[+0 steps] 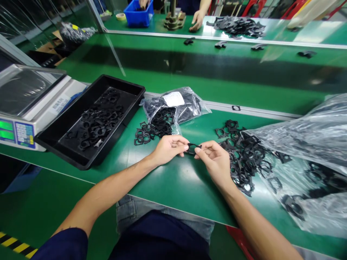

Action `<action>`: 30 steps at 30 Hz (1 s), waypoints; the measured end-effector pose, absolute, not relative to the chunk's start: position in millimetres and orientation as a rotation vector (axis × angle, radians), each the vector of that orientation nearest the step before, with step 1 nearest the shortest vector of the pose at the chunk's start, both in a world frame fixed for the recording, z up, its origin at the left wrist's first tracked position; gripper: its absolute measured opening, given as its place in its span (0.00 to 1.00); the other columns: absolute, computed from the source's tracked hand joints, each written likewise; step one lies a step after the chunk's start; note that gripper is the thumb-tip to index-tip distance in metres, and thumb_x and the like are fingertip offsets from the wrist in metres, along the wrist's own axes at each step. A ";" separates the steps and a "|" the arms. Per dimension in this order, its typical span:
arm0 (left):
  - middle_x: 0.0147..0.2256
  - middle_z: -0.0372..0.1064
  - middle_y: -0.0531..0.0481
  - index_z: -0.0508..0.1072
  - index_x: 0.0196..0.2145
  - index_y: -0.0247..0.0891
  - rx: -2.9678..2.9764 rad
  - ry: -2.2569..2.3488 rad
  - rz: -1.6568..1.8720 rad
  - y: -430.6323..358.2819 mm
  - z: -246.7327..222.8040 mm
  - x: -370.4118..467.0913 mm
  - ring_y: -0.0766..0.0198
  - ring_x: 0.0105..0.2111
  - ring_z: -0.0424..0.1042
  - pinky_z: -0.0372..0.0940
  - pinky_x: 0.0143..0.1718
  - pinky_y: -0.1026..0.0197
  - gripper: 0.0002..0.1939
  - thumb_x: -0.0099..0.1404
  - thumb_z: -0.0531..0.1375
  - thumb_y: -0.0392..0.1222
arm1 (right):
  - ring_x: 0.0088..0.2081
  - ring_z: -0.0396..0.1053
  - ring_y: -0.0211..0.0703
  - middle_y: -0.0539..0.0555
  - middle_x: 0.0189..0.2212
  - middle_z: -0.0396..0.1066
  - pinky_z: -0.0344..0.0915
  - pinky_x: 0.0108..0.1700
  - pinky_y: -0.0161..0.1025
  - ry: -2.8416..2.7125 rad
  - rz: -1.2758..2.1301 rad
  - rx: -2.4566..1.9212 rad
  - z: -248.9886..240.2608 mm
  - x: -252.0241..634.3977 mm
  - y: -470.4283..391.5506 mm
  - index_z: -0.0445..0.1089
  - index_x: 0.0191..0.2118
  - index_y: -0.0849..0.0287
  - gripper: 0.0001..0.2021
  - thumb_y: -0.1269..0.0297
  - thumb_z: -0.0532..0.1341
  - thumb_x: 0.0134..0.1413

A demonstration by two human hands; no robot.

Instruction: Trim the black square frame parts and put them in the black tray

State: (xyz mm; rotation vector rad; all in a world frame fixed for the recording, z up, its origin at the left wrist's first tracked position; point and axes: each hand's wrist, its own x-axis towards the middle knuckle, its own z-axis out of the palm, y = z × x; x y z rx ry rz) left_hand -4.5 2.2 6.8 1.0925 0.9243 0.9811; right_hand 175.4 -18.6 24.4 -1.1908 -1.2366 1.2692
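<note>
Between my two hands is a small black plastic frame with a round opening [192, 152], pinched at both ends. My left hand [170, 148] grips its left end with thumb and fingers. At the right end, my right hand [214, 158] does the same. A heap of similar black frames [245, 159] lies right beside my right hand. Just beyond my left hand, more black frames [162, 122] spill from a clear plastic bag [193, 104] bearing a white label [174, 99].
Left stands a black tray [90, 164] holding many frames, beside a digital scale [35, 108]. A large clear bag [306, 126] lies right. Beyond the metal rail, dark parts [221, 44] sit on the green belt. A co-worker's hand [197, 21] is near a blue bin [138, 16].
</note>
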 end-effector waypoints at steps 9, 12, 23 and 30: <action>0.28 0.75 0.50 0.74 0.35 0.33 1.117 0.935 1.015 -2.4 5.4 0.3 0.68 0.29 0.76 0.68 0.33 0.67 0.13 0.57 0.70 0.43 | 0.25 0.70 0.36 0.47 0.25 0.69 0.70 0.31 0.35 -1.244 1.220 -1.197 19.3 175.3 -16.7 0.69 0.32 0.56 0.18 0.49 0.73 0.48; 0.29 0.76 0.49 0.75 0.36 0.33 1.071 0.867 1.013 -0.2 4.2 -0.5 0.67 0.30 0.76 0.69 0.35 0.66 0.16 0.55 0.71 0.45 | 0.25 0.71 0.37 0.48 0.26 0.69 0.72 0.31 0.36 -1.234 1.249 -1.206 20.6 176.6 -16.2 0.69 0.32 0.56 0.18 0.49 0.73 0.48; 0.24 0.72 0.52 0.74 0.35 0.32 1.126 0.947 0.992 -0.8 6.1 -1.9 0.71 0.21 0.70 0.65 0.26 0.67 0.12 0.56 0.68 0.41 | 0.26 0.70 0.38 0.47 0.25 0.69 0.71 0.32 0.36 -1.268 1.213 -1.226 17.7 175.2 -19.2 0.68 0.31 0.55 0.18 0.48 0.72 0.48; 0.36 0.75 0.49 0.74 0.39 0.36 1.514 1.067 1.100 -9.5 14.1 0.8 0.69 0.33 0.71 0.64 0.34 0.66 0.09 0.59 0.65 0.38 | 0.33 0.73 0.41 0.50 0.32 0.73 0.72 0.38 0.39 -1.382 1.097 -1.230 13.7 176.7 -19.6 0.72 0.36 0.54 0.14 0.49 0.69 0.54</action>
